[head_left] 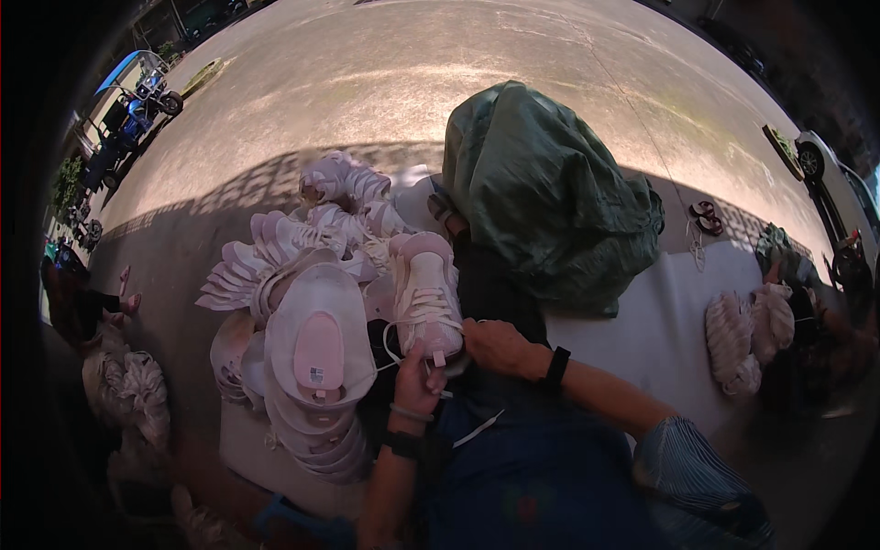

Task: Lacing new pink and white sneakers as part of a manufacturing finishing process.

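A pale pink and white sneaker [425, 298] lies sole-down in front of me, toe toward me. My left hand [417, 378] pinches its white lace [392, 346] near the toe. My right hand [495, 346] rests against the sneaker's toe end on the right, fingers curled on it. Both wrists carry dark bands. Left of the sneaker stands a stack of white shoe soles [316, 367] with pink insoles. More pink sneakers [335, 183] are heaped behind.
A big dark green bag [545, 197] sits behind right. A white sheet [660, 321] covers the ground with another shoe bundle [747, 335] at right. Sunlit concrete lies beyond; a vehicle [137, 96] stands far left, a car [825, 165] far right.
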The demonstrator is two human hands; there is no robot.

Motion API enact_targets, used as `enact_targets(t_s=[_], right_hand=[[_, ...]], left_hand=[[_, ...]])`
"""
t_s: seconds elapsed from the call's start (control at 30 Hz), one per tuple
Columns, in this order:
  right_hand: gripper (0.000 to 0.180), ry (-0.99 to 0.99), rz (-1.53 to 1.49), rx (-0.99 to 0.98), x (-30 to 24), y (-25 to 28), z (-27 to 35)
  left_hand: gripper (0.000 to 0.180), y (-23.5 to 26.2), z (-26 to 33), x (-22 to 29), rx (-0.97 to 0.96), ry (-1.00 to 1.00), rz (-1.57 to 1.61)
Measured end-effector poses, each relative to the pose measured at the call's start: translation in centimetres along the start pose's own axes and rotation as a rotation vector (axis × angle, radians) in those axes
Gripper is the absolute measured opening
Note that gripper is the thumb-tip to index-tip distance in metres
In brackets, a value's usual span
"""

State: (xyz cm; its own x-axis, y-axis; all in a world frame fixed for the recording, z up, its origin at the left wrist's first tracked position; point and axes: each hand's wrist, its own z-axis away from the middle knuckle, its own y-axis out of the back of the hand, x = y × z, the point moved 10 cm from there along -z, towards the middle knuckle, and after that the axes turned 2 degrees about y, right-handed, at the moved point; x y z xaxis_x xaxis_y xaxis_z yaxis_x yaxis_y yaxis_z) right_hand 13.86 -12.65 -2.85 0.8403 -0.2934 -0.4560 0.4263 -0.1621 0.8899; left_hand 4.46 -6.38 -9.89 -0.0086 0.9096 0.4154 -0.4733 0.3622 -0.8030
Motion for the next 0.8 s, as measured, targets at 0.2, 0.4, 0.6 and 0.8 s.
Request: enact_targets(t_s=[0.2, 0.4, 0.6, 0.8], right_hand=[[0.014, 0.011, 0.046, -0.06, -0.3, -0.2, -0.3], [0.017, 0.052, 0.017, -0.092, -0.9, 1.4, -2.0], [0.015, 0.049, 0.009, -0.137, -0.9, 0.9, -2.0], [0.013, -0.022, -0.164, -0.03, -0.1, 2.0, -0.9]], left_hand=[[0.026, 0.3, 0.2, 0.1, 0.032, 0.021, 0.006], [0.033, 0.4, 0.4, 0.7, -0.021, 0.003, 0.108], [0.032, -0.2, 0.4, 0.9, 0.045, 0.033, 0.064], [0.04, -0.3, 1.0, 0.1, 0.123, 0.064, -0.081]])
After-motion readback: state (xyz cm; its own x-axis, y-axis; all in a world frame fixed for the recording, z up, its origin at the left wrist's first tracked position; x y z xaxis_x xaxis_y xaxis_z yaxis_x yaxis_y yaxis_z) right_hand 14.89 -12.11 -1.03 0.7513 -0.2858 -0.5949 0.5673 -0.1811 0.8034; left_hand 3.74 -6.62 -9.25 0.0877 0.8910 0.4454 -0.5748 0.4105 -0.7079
